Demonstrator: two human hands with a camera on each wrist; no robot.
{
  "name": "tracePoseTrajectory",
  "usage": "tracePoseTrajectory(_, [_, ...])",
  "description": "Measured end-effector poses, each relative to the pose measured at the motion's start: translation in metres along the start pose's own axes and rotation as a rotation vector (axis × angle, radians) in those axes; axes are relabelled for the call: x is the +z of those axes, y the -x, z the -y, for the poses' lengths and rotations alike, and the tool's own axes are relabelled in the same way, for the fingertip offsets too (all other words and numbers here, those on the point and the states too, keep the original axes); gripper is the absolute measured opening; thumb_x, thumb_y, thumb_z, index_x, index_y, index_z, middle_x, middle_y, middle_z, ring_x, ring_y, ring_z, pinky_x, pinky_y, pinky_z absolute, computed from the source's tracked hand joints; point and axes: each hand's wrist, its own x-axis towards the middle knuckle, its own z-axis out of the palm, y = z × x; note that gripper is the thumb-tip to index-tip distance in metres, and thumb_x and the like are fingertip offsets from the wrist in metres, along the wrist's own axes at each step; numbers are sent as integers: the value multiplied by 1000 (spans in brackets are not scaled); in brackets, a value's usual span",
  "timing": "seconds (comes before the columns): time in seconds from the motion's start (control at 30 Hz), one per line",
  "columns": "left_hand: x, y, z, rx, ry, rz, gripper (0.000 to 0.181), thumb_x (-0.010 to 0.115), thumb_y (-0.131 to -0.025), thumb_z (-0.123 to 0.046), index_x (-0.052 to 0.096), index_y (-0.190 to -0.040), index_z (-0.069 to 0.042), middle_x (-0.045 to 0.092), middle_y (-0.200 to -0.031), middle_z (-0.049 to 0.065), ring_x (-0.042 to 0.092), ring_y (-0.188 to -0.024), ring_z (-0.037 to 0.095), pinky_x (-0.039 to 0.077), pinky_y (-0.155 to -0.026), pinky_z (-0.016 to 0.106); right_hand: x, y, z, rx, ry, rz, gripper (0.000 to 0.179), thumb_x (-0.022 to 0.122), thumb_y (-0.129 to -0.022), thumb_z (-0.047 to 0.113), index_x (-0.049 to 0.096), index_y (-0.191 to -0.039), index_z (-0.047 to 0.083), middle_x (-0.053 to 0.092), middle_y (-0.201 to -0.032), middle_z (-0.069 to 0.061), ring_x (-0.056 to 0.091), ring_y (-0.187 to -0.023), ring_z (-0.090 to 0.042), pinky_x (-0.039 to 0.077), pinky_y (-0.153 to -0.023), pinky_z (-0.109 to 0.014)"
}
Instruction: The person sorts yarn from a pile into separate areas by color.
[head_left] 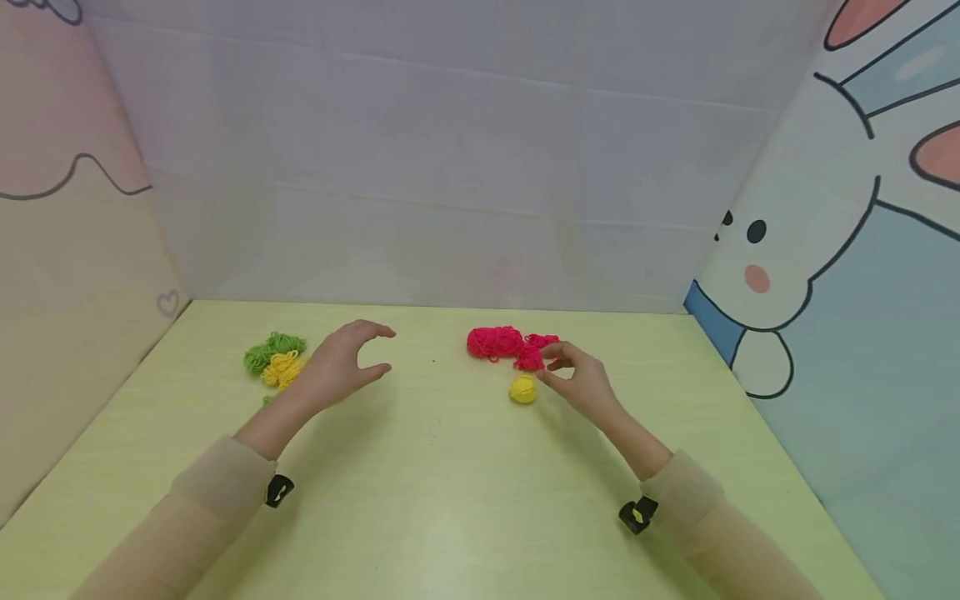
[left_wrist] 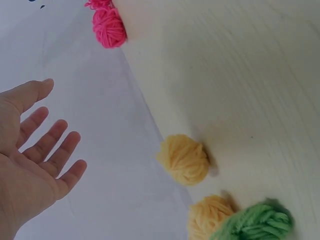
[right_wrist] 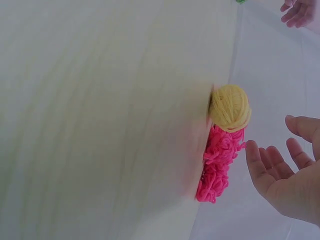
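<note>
- Pale wood-grained surface across the foreground, taken in the head view as a clock dial for the places below.
- White sheet backdrop at 12 o'clock.
- Cartoon rabbit panel at 2 o'clock.
- Left hand at 10 o'clock, fingers spread, thumb well apart, holding nothing.
- Right hand at 2 o'clock, fingers loosely bent, thumb apart, also holding nothing.
- Pink-red yarn ball at 1 o'clock, with a looser pink-red bunch against its 3 o'clock side; whether the right fingertips touch that bunch, I cannot tell.
- Green yarn at 10 o'clock, beyond the left wrist.
- Yellow yarn touching the green; the left wrist view shows a second yellow ball just beside it.
- Small yellow yarn ball near 2 o'clock, just beside the right thumb.
</note>
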Motion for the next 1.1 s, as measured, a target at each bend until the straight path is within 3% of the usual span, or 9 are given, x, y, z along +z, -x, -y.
tracePoseTrajectory(0.23, [-6,11,23,-36,-5,-10,46,72,-83,-13,55,-126,-6,53,-129,14,47,-122,35,40,-99,52,10,5,-4,-9,-42,24,39,72,-84,14,57,-119,4,61,-117,-15,58,-107,-33,55,-81,-39])
tracePoseTrajectory(0.57, [-13,24,59,-97,23,64,51,70,-85,-15,51,-131,-8,47,-137,16,41,-127,39,37,-100,56,16,5,-6,-63,3,117,40,74,-81,11,61,-118,6,61,-119,-12,62,-101,-31,53,-83,-41])
tracePoseTrajectory(1.1, [-9,30,88,-145,20,162,56,72,-84,-17,49,-134,-4,48,-133,23,45,-120,43,40,-95,59,24,-5,-7,-89,74,135,37,75,-80,12,64,-114,3,65,-112,-11,63,-94,-29,52,-85,-43])
